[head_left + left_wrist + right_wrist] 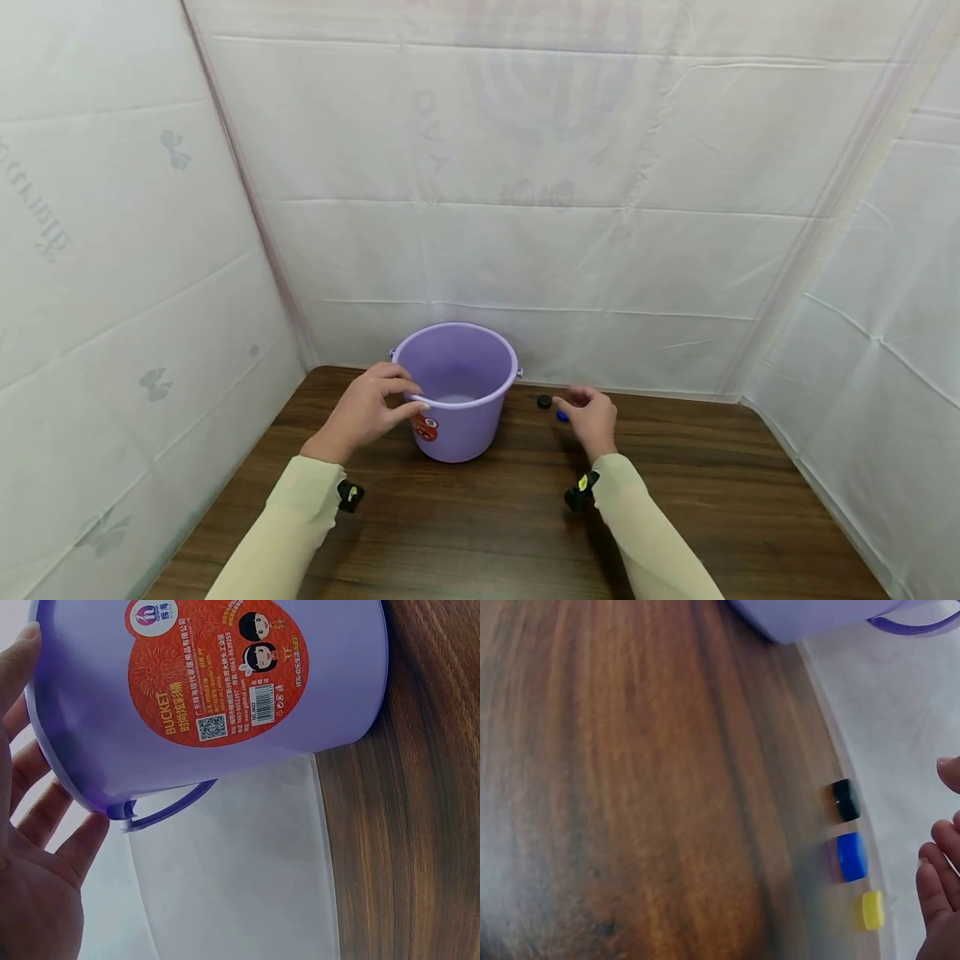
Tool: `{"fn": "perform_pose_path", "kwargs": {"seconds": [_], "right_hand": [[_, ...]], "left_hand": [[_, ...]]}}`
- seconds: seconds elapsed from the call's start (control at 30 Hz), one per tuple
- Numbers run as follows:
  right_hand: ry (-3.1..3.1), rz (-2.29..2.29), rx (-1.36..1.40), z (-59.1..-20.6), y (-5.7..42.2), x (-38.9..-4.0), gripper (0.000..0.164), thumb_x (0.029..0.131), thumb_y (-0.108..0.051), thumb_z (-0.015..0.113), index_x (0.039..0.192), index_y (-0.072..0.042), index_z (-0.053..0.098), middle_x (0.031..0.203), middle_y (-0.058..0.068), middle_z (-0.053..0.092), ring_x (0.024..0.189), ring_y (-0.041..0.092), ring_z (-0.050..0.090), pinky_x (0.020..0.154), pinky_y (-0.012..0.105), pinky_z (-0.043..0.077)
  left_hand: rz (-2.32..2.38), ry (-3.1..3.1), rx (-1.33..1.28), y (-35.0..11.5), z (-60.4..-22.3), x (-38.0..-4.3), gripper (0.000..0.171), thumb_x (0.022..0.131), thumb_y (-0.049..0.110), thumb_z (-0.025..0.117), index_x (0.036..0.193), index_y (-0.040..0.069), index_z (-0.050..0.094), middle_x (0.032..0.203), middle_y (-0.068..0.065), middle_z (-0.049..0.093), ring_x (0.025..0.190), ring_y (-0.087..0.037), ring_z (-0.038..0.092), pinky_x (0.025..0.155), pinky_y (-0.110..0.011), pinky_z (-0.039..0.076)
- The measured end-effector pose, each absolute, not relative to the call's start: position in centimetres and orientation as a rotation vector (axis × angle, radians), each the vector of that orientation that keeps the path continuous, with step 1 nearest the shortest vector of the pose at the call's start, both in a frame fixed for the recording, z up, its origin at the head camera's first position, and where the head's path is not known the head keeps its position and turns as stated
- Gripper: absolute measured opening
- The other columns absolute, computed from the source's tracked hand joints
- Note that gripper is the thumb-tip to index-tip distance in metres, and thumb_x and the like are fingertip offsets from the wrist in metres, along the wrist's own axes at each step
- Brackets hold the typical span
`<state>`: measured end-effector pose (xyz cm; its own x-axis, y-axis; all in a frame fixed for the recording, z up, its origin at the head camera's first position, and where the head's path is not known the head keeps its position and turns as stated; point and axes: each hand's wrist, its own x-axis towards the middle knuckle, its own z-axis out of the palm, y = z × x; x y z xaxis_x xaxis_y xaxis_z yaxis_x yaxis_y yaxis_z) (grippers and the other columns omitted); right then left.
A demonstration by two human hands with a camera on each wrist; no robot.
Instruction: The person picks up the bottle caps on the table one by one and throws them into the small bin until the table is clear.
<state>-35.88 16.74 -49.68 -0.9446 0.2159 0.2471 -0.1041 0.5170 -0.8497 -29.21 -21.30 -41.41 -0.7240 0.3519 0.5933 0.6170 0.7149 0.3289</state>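
A purple plastic bucket (491,421) with a red label (217,671) stands upright on the wooden table. My left hand (367,414) holds its rim at the near left, thumb and fingers spread along the edge; in the left wrist view the fingertips pass behind the rim. To the right of the bucket my right hand (592,418) hovers over small caps, its thumb and fingers apart with nothing between them. In the right wrist view a black cap (847,800), a blue cap (852,856) and a yellow cap (872,910) lie in a row. My hand hides the yellow one in the head view.
The dark wooden table (450,533) reaches back to a white cloth wall (525,250). Similar sheets hang at the left (112,292) and right. The bucket's purple handle (176,810) hangs on its far side, towards the back wall.
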Motion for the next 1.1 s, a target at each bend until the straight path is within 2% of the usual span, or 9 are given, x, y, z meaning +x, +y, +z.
{"fn": "perform_pose_path", "kwargs": {"seconds": [0.5,1.1], "right_hand": [[-2.568,1.311,-0.176,-51.8,17.1,-36.3,0.045,0.087,-0.023,0.083,0.124,-0.001,0.071,0.121,0.020,0.072,0.115,0.037,0.065,0.098,0.052,0.053],[-2.575,1.288,-0.244,-53.0,17.0,-36.7,0.040,0.085,-0.020,0.084,0.119,-0.001,0.073,0.115,0.020,0.073,0.113,0.039,0.065,0.098,0.052,0.053]], "left_hand": [[-0.715,-2.426,-0.737,-21.3,-41.4,-29.1,0.015,0.080,0.030,0.089,0.090,0.022,0.081,0.100,0.006,0.069,0.103,-0.017,0.062,0.091,-0.041,0.054],[-0.707,-2.414,-0.752,-21.4,-41.5,-29.4,0.015,0.081,0.030,0.089,0.091,0.022,0.081,0.100,0.006,0.069,0.102,-0.016,0.062,0.089,-0.041,0.055]]}}
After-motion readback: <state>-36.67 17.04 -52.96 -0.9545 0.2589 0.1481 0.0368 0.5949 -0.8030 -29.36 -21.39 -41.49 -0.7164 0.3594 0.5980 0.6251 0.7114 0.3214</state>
